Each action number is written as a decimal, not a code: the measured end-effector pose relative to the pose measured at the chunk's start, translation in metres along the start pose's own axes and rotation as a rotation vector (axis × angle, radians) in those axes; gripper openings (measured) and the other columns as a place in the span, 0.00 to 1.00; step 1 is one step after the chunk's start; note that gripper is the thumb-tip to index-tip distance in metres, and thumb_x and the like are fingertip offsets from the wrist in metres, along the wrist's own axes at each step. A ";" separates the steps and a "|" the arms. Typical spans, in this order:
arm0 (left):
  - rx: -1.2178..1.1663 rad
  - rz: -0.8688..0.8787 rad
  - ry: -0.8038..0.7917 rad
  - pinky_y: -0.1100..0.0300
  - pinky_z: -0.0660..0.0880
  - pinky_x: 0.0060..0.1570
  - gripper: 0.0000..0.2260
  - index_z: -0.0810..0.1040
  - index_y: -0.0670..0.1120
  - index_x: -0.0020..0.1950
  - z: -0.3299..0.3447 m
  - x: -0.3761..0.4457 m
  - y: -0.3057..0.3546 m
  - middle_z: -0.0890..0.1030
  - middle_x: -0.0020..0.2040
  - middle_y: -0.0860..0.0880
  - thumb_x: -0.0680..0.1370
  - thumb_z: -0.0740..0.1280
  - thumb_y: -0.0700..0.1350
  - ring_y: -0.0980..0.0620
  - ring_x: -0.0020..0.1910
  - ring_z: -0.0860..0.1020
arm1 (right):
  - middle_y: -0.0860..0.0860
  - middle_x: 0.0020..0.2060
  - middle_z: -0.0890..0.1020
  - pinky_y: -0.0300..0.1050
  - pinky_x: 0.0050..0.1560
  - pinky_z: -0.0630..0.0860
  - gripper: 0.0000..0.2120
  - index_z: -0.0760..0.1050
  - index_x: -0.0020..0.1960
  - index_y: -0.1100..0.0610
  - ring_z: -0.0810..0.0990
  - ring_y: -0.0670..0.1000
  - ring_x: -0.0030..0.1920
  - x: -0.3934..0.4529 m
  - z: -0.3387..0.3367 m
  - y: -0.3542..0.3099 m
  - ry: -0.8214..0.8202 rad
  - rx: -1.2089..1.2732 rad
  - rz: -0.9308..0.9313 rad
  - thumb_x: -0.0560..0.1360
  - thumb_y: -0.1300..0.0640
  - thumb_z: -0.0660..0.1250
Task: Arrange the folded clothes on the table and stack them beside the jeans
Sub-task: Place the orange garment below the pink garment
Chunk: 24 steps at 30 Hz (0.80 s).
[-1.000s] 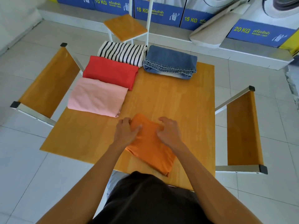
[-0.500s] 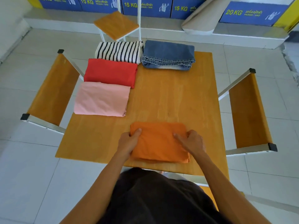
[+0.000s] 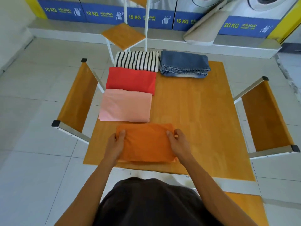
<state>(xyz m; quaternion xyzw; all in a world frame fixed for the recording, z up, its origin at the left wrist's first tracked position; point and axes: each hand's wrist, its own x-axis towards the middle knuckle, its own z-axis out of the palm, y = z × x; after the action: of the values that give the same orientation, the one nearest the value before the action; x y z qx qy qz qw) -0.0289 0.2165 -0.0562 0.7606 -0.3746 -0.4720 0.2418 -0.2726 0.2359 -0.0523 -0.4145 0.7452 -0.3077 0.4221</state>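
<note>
A folded orange cloth (image 3: 146,142) lies near the front edge of the wooden table (image 3: 192,115). My left hand (image 3: 116,144) grips its left side, thumb on top. My right hand (image 3: 178,143) grips its right side the same way. Behind it, along the table's left side, lie a folded pink cloth (image 3: 125,106), a folded red cloth (image 3: 131,79) and a folded black-and-white striped cloth (image 3: 136,60) in a row. Folded blue jeans (image 3: 184,64) sit at the far edge, right of the striped cloth.
Wooden chairs stand at the left (image 3: 76,97), right (image 3: 267,118) and far side (image 3: 123,35) of the table. A row of washing machines with blue labels (image 3: 162,18) lines the back wall. A beige board (image 3: 206,28) leans there.
The orange cloth has been turned square to the table and moved up, close behind the pink cloth. Both hands shifted from its top to its two side edges.
</note>
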 end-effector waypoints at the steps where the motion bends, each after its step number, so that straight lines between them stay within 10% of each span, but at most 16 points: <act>1: -0.018 0.000 -0.001 0.43 0.71 0.60 0.36 0.64 0.51 0.72 -0.014 0.005 0.000 0.72 0.68 0.46 0.72 0.55 0.72 0.41 0.63 0.73 | 0.43 0.44 0.78 0.43 0.36 0.73 0.13 0.72 0.51 0.49 0.78 0.45 0.43 0.000 0.009 -0.007 -0.005 0.015 -0.006 0.79 0.39 0.61; 10: -0.020 -0.103 -0.009 0.39 0.69 0.65 0.28 0.69 0.44 0.70 -0.087 0.047 -0.008 0.74 0.67 0.41 0.80 0.55 0.62 0.38 0.64 0.73 | 0.51 0.42 0.78 0.45 0.37 0.70 0.12 0.73 0.47 0.56 0.76 0.54 0.45 0.012 0.080 -0.028 -0.184 -0.041 0.143 0.80 0.47 0.62; 24: 0.097 0.055 0.094 0.42 0.71 0.60 0.21 0.73 0.46 0.64 -0.092 0.058 -0.017 0.77 0.63 0.43 0.82 0.54 0.58 0.45 0.54 0.75 | 0.54 0.44 0.83 0.54 0.47 0.83 0.08 0.78 0.50 0.56 0.83 0.55 0.46 0.007 0.089 -0.029 -0.041 0.096 0.209 0.78 0.51 0.67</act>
<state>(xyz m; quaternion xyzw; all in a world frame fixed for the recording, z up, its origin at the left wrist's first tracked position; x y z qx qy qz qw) 0.0757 0.1822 -0.0590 0.7821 -0.4060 -0.4102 0.2351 -0.1863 0.2064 -0.0722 -0.3202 0.7600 -0.2887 0.4864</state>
